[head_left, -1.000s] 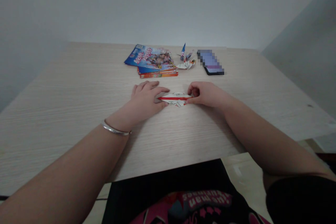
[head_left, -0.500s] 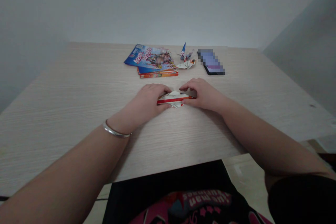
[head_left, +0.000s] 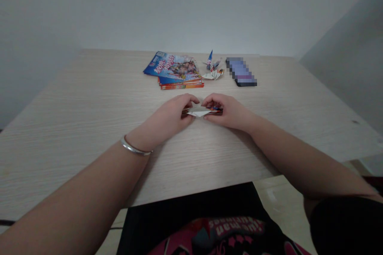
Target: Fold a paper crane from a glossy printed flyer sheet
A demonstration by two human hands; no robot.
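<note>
Between my hands, just above or on the table, is a small piece of folded paper (head_left: 198, 112), its pale, pointed middle facing me and colored print showing toward the right. My left hand (head_left: 172, 113) grips its left end, thumb in front and fingers curled behind. At the right end, my right hand (head_left: 229, 110) pinches it the same way. Both ends of the paper are partly hidden by my fingers. A silver bangle (head_left: 136, 150) circles my left wrist.
Beyond my hands lies a pile of printed booklets (head_left: 172, 67). Right of it are a blue-tipped folded paper crane (head_left: 210, 61) and a whitish folded paper piece (head_left: 213, 75). A blurred phone (head_left: 241, 72) lies farther right. The table (head_left: 89, 99) meets a wall behind.
The folded paper has turned in my hands: the red stripe that faced me is gone from sight and a pale face shows instead. My fingers have shifted slightly along it.
</note>
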